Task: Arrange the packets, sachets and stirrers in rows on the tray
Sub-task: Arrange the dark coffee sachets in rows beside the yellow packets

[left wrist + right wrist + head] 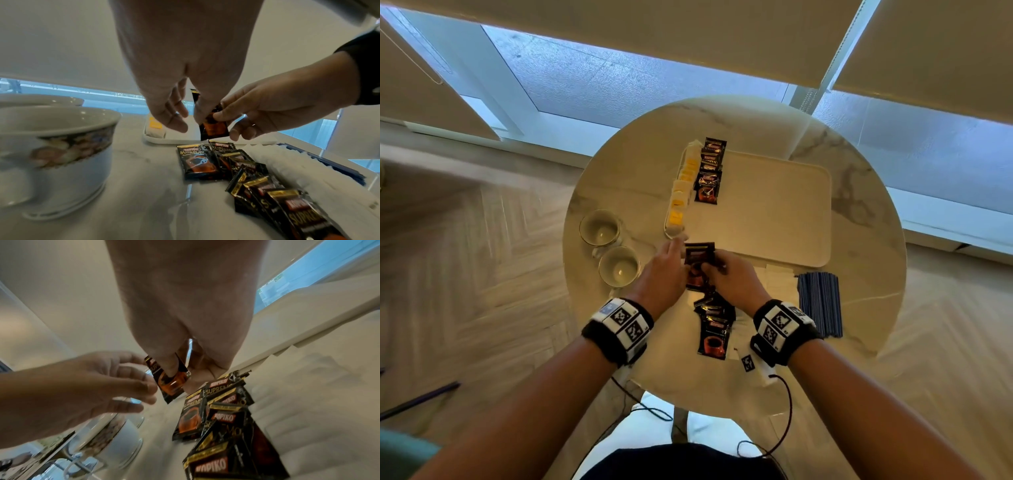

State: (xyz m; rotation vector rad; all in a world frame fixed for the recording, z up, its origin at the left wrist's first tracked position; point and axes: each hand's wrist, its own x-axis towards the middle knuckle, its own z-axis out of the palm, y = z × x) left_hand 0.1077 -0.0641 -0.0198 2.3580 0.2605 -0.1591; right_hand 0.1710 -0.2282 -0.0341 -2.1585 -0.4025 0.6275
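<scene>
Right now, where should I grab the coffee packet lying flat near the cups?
Pinch the coffee packet by its left edge, coming from above on the cup side. It lies flat, and its right side touches the other packets, so that bare edge looks easiest to lift.

A round marble table is seen by a window, whose blinds are drawn partway down. Two white cups are set near the table's left edge, just beside each other: the far cup gold-rimmed, the near cup banded with flowers. Pale herringbone flooring is spread below, and a black cable is trailed off the near edge.
</scene>
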